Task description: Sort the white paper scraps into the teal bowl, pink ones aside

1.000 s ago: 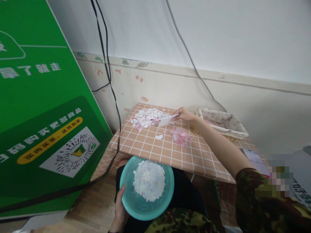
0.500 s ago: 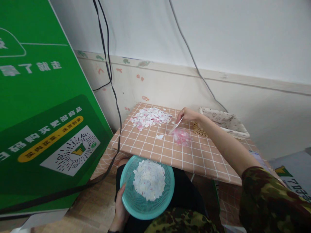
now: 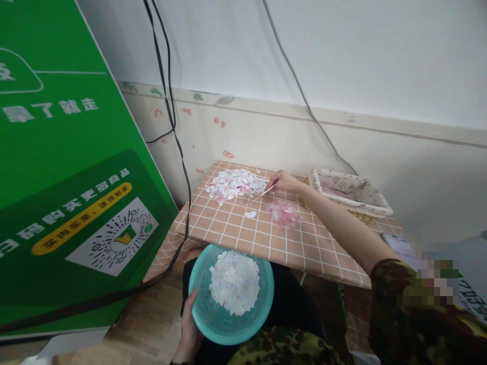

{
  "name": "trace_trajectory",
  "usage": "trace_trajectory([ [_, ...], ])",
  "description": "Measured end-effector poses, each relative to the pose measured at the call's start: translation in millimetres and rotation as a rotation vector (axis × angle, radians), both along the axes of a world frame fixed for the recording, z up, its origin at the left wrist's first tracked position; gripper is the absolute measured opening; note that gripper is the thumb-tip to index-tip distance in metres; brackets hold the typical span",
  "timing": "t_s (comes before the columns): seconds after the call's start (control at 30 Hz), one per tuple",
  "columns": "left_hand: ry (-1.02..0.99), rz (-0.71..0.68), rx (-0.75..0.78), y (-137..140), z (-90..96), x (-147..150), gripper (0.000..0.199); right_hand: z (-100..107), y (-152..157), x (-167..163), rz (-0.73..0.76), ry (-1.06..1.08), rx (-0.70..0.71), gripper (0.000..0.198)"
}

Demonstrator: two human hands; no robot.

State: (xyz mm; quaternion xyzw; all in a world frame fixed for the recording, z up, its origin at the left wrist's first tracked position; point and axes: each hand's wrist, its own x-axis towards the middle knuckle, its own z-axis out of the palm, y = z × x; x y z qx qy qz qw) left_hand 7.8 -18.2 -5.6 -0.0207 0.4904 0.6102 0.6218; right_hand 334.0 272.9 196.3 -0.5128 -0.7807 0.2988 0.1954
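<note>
My left hand (image 3: 190, 319) grips the left rim of a round turquoise plastic basket (image 3: 201, 317), which rests on my lap. Inside it lies a heap of small white paper pieces (image 3: 234, 284). Over the table, my right hand (image 3: 279, 181) is closed on a thin white stick-like tool (image 3: 262, 193) whose tip points down and left; its exact kind is unclear. The tip is near the right edge of a spread pile of white and pinkish paper scraps (image 3: 232, 183). Just below lies one loose white scrap (image 3: 250, 214). A pink, translucent clump (image 3: 283, 214) sits under my right forearm.
A cloth-lined wicker basket (image 3: 353, 210) stands at the table's back right. The table (image 3: 228, 223) has a brown checked cloth. A green printed panel (image 3: 76, 167) stands at left, with a black cable (image 3: 185, 177) hanging before it. A wall closes off the back.
My right hand has moved a little left with the tool, from above the pink clump toward the scrap pile. My left hand and the turquoise basket stay in place.
</note>
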Motion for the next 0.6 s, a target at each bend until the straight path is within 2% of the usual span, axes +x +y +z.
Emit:
trace_trajectory([
  [0.2, -0.045, -0.019, 0.009, 2, -8.9, -3, 0.026, 10, -5, 25, 0.035, -0.112, -0.031, 0.019],
  [0.4, -0.03, -0.011, -0.002, 4, -0.1, -4, 0.024, 12, -5, 35, 0.063, -0.15, -0.061, 0.025],
  [0.53, -0.025, -0.018, -0.004, 3, 2.4, -3, 0.027, 21, -10, 39, -0.012, -0.084, -0.008, 0.025],
  [0.6, -0.018, -0.017, -0.006, 2, 2.8, -1, 0.027, 31, -15, 44, -0.072, -0.171, 0.043, 0.024],
])
